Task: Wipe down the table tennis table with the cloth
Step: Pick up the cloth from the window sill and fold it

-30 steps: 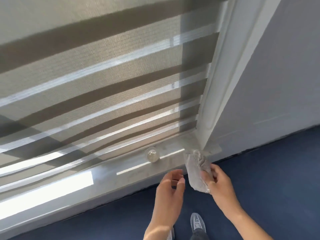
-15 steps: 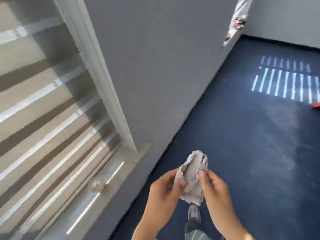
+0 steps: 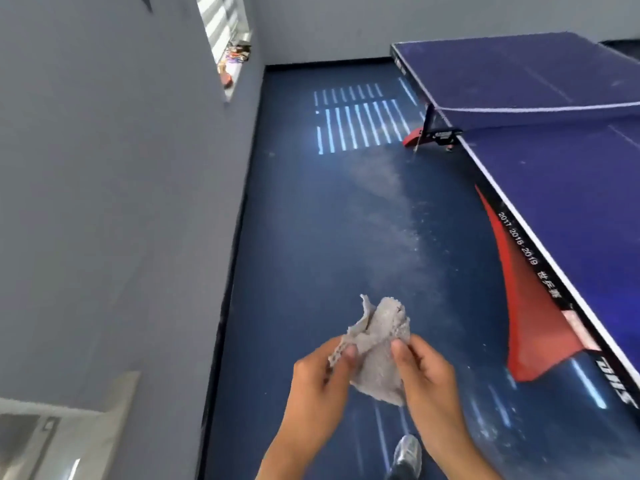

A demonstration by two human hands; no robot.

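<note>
Beside the table tennis table [image 3: 571,202], over navy floor [image 3: 311,237], left hand [image 3: 317,393] and right hand [image 3: 429,382] pinch cloth [image 3: 377,358]

I saw a dark blue matte floor [image 3: 311,237] running along a plain grey wall [image 3: 104,168]. Bright sunlight stripes [image 3: 356,123] lay near the floor's far edge, with a pale dusty streak [image 3: 391,209] nearer. A window with a striped blind [image 3: 221,26] had blurred colourful items [image 3: 235,53] on its sill. A grey shoe [image 3: 408,455] stood at the floor's near edge.
</note>
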